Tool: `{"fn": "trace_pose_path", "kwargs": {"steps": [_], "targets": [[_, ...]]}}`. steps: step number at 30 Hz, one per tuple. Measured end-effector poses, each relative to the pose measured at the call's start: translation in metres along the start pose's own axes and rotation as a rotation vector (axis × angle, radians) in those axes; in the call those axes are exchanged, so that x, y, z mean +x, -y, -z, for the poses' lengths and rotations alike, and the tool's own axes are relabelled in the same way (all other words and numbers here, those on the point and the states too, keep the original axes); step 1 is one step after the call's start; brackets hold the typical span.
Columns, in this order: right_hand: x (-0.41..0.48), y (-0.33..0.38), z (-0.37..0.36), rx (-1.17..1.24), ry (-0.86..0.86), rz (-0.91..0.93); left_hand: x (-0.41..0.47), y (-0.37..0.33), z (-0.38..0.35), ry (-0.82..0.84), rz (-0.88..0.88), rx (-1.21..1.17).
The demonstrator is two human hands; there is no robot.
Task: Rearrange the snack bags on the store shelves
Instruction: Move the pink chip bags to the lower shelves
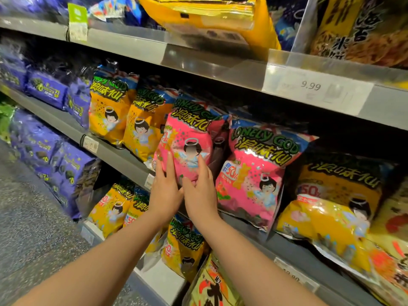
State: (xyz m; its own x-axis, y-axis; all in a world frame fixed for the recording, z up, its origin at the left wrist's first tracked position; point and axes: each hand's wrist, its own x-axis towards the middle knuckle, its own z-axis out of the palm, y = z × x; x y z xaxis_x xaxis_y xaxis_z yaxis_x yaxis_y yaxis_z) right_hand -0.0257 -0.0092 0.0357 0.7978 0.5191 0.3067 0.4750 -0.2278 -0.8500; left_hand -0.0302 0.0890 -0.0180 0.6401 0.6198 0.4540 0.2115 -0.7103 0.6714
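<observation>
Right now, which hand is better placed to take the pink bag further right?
Probably right. The right hand rests on the right half of the touched pink bag, nearest the other pink bag. The left hand is at its left edge and would have to cross over.

Pink snack bag: puffy, glossy, standing upright, its lower front lying directly under the fingers. Second pink bag: leaning just right of them.

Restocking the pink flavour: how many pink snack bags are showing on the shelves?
2, both on the middle shelf: one pink bag under the left hand and right hand, the other pink bag right of it. More may hide behind.
</observation>
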Motion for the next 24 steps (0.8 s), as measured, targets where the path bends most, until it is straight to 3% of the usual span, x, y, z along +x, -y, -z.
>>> {"fn": "trace_pose_path", "kwargs": {"steps": [8,15,24], "targets": [[-0.009,-0.016,0.001,0.047,-0.003,-0.056,0.009,-0.008,-0.015,0.039,0.148,0.141],[-0.026,-0.001,0.033,0.103,-0.051,-0.086,-0.02,-0.026,0.006,-0.058,0.064,0.048],[-0.097,0.012,0.082,0.106,-0.171,-0.122,-0.078,-0.088,0.031,0.045,-0.116,-0.017]]}}
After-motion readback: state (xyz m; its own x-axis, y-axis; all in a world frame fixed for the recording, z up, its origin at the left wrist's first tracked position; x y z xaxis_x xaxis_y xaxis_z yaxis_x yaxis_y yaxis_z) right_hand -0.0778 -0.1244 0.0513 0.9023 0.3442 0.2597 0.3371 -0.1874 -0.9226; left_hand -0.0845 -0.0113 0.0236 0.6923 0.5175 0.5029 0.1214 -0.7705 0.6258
